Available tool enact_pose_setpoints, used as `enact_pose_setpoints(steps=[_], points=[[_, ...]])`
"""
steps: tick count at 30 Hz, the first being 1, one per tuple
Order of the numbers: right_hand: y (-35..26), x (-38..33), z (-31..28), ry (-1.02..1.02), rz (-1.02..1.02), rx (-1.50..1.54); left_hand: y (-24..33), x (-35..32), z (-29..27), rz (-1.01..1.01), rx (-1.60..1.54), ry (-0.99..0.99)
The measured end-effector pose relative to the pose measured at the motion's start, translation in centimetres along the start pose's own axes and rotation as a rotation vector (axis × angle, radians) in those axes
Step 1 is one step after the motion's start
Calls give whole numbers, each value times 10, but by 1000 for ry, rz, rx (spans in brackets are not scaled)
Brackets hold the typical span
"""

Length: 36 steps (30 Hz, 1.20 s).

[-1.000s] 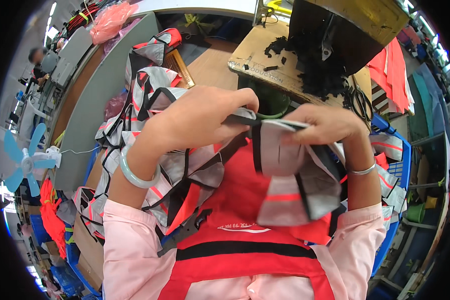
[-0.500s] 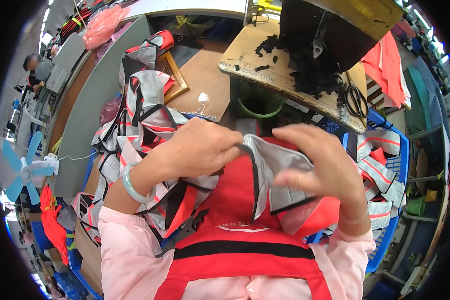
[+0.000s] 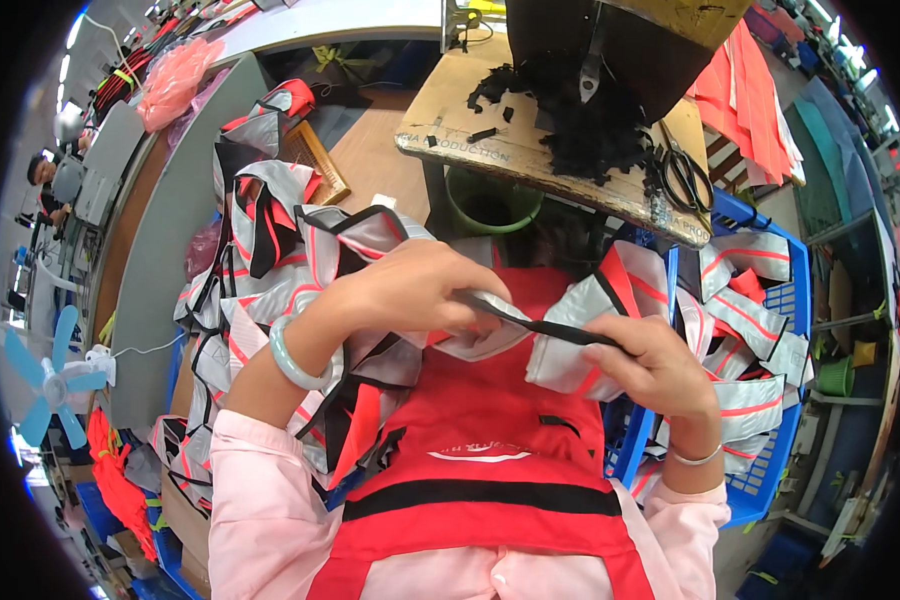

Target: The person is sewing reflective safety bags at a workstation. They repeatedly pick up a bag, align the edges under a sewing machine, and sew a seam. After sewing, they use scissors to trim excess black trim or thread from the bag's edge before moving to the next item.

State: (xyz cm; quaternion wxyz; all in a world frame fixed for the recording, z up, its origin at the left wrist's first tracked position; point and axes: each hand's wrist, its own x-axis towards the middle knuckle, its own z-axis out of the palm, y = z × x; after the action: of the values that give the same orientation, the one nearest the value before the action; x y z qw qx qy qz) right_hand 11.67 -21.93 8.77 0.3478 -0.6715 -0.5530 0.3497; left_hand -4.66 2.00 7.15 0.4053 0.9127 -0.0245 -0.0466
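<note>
A silver reflective fabric strip (image 3: 558, 368) with black edging and pink-red lines hangs between my two hands, above the red apron (image 3: 510, 430). The fingers of my left hand (image 3: 420, 290) are closed round the edging at one end. Pinched between thumb and fingers of my right hand (image 3: 665, 365) is another stretch of the same edging. Between the hands the black edge runs fairly straight, sloping down to the right. A heap of similar strips (image 3: 260, 290) lies left of my left forearm; more fill a blue basket (image 3: 785, 450) at the right.
Ahead stands a wooden worktop (image 3: 440, 110) with black scraps (image 3: 600, 130) and black-handled scissors (image 3: 686, 182). A green bin (image 3: 500, 215) sits under it. A grey partition (image 3: 170, 210), a blue fan (image 3: 50, 375) and another person (image 3: 45, 175) are at the left.
My right hand, open and apart from the strip before, has moved down and closed on its black edging. The edging is now drawn out between both hands. The view has shifted slightly.
</note>
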Motion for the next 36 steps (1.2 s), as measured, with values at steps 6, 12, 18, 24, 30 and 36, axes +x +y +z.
enact_pose_setpoints(steps=[6, 12, 18, 24, 30, 36], points=[[11, 16, -42, 154, -45, 160, 31, 22, -25, -48, -135, 172], [40, 65, -66, 340, -29, 77, -10, 82, -48, -80, -160, 244], [62, 102, -89, 389, 130, 129, -37, 127, -66, -209, -48, 281], [77, 129, -101, 398, 216, 85, -60, 149, -74, -289, -59, 310], [85, 143, -107, 413, 269, 128, -56, 165, -89, -395, -105, 201], [85, 152, -107, 474, 253, 79, -82, 175, -92, -416, -185, 232]])
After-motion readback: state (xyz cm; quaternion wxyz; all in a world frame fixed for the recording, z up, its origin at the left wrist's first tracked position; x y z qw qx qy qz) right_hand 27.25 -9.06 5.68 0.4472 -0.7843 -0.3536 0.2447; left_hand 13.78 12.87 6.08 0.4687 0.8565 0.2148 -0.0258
